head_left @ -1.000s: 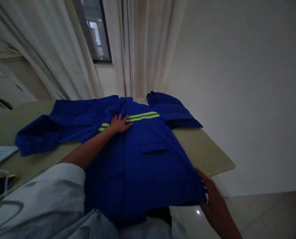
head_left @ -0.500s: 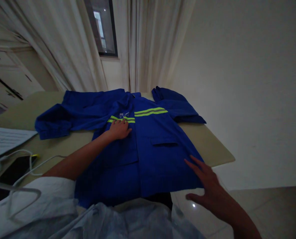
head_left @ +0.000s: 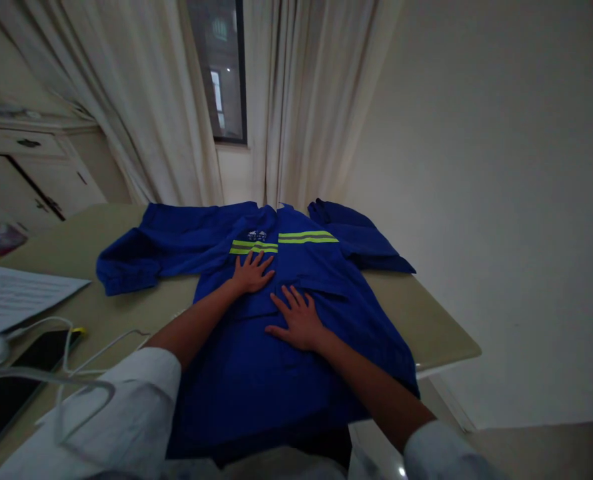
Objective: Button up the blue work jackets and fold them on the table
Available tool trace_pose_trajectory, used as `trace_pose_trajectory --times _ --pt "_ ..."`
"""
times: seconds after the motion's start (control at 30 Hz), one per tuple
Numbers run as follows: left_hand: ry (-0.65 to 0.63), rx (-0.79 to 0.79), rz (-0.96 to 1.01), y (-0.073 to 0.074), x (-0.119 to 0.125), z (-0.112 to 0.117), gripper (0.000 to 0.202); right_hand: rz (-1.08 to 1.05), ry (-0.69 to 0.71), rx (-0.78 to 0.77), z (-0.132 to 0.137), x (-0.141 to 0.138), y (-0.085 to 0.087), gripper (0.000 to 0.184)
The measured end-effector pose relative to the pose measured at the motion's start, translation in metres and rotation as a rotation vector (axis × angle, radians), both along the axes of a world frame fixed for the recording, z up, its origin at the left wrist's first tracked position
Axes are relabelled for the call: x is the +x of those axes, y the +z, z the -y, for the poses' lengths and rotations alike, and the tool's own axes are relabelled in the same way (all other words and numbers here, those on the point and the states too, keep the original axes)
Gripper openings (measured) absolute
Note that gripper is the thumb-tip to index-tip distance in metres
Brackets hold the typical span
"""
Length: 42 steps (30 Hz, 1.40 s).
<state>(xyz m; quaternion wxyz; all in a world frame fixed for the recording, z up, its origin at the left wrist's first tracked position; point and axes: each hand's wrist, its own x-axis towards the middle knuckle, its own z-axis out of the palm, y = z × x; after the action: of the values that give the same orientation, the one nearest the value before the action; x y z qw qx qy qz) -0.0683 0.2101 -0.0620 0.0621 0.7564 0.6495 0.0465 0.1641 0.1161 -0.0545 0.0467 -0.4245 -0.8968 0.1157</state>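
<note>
A blue work jacket [head_left: 326, 327] with yellow-green and grey reflective stripes lies spread front side up, its lower hem towards me. Both sleeves reach out to the sides, and a small white emblem shows on the chest. My left hand [head_left: 253, 273] rests flat on the chest just below the left stripe, fingers spread. Lower and to the right, my right hand [head_left: 299, 319] presses flat near the front opening, fingers apart, beside a pocket flap. Neither hand grips the cloth.
Under the jacket is a beige table [head_left: 426, 320], its right edge near a white wall. At left lie a printed sheet [head_left: 31, 293], a dark phone [head_left: 21, 383] and a white cable [head_left: 66, 333]. Curtains [head_left: 196, 100] and a cabinet [head_left: 31, 167] stand behind.
My right hand has moved from the jacket's lower right edge inward and up to its middle. My left hand has stayed on the chest, its fingers now more spread.
</note>
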Motion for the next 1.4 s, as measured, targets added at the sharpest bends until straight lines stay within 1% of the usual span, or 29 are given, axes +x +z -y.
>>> trace_pose_trajectory --times 0.1,0.2,0.27,0.3,0.37,0.43,0.5,0.53,0.57,0.63,0.67,0.73,0.8,0.87,0.9,0.93,1.0,1.07,1.13,1.17,1.2,1.23,1.27,1.33,1.4 --pt "0.058 0.144 -0.008 0.014 0.004 -0.022 0.062 -0.003 -0.009 -0.008 -0.051 -0.012 0.005 0.085" --pt "0.07 0.283 0.026 0.032 0.016 -0.027 0.053 -0.071 -0.012 -0.012 -0.089 -0.018 0.003 0.077" --pt "0.073 0.308 0.103 0.043 0.026 -0.02 0.052 -0.177 0.005 -0.021 -0.103 -0.016 -0.003 0.069" --pt "0.069 0.311 0.149 0.047 0.031 -0.012 0.05 -0.245 0.011 -0.037 -0.108 -0.014 -0.006 0.065" --pt "0.047 0.292 0.223 0.05 0.04 0.009 0.042 -0.424 0.012 -0.107 -0.117 -0.01 -0.012 0.065" --pt "0.002 0.217 0.233 0.046 0.05 0.037 0.034 -0.651 -0.04 -0.205 -0.128 -0.005 -0.016 0.068" --pt "-0.033 0.132 0.205 0.035 0.059 0.067 0.034 -0.886 -0.144 -0.303 -0.139 0.0 -0.018 0.068" --pt "-0.062 0.101 0.186 0.028 0.062 0.079 0.041 -0.99 -0.206 -0.347 -0.145 0.004 -0.018 0.067" --pt "-0.1 0.079 0.165 0.02 0.063 0.089 0.052 -1.077 -0.261 -0.394 -0.15 0.009 -0.018 0.066" --pt "-0.18 0.055 0.12 0.006 0.058 0.099 0.074 -1.217 -0.339 -0.481 -0.157 0.024 -0.018 0.062" --pt "-0.211 0.045 0.095 0.001 0.052 0.099 0.079 -1.266 -0.365 -0.515 -0.16 0.032 -0.017 0.06" --pt "-0.227 0.009 0.05 -0.004 0.035 0.089 0.081 -1.309 -0.4 -0.559 -0.161 0.048 -0.015 0.059" --pt "-0.196 -0.056 0.017 0.001 0.019 0.074 0.08 -1.287 -0.406 -0.591 -0.157 0.058 -0.011 0.059" --pt "-0.157 -0.125 -0.022 0.011 0.012 0.062 0.081 -1.248 -0.39 -0.632 -0.15 0.059 -0.007 0.057" --pt "-0.154 -0.131 -0.037 0.016 0.015 0.057 0.081 -1.228 -0.373 -0.647 -0.144 0.057 -0.005 0.056" --pt "-0.166 -0.102 -0.039 0.019 0.02 0.054 0.078 -1.208 -0.354 -0.648 -0.138 0.053 -0.003 0.056" --pt "-0.217 0.034 0.008 0.023 0.036 0.052 0.061 -1.146 -0.328 -0.588 -0.127 0.044 -0.001 0.059" --pt "-0.252 0.159 0.082 0.019 0.052 0.053 0.041 -1.032 -0.334 -0.442 -0.118 0.037 0.0 0.059" --pt "-0.241 0.205 0.11 0.012 0.06 0.055 0.034 -0.904 -0.376 -0.282 -0.113 0.036 0.001 0.055" --pt "-0.233 0.213 0.103 0.008 0.062 0.056 0.032 -0.851 -0.395 -0.239 -0.112 0.037 0.002 0.051" --pt "-0.231 0.222 0.091 0.005 0.062 0.056 0.031 -0.825 -0.406 -0.235 -0.112 0.038 0.003 0.047" --pt "-0.236 0.234 0.081 0.003 0.06 0.057 0.03 -0.831 -0.403 -0.271 -0.112 0.04 0.004 0.043" --pt "-0.246 0.243 0.072 0.002 0.059 0.058 0.032 -0.865 -0.384 -0.342 -0.112 0.042 0.005 0.041" --pt "-0.275 0.247 0.055 0.003 0.057 0.059 0.033 -0.976 -0.312 -0.52 -0.111 0.044 0.009 0.039" --pt "-0.308 0.238 0.039 0.005 0.057 0.059 0.028 -1.077 -0.25 -0.679 -0.108 0.046 0.014 0.041"
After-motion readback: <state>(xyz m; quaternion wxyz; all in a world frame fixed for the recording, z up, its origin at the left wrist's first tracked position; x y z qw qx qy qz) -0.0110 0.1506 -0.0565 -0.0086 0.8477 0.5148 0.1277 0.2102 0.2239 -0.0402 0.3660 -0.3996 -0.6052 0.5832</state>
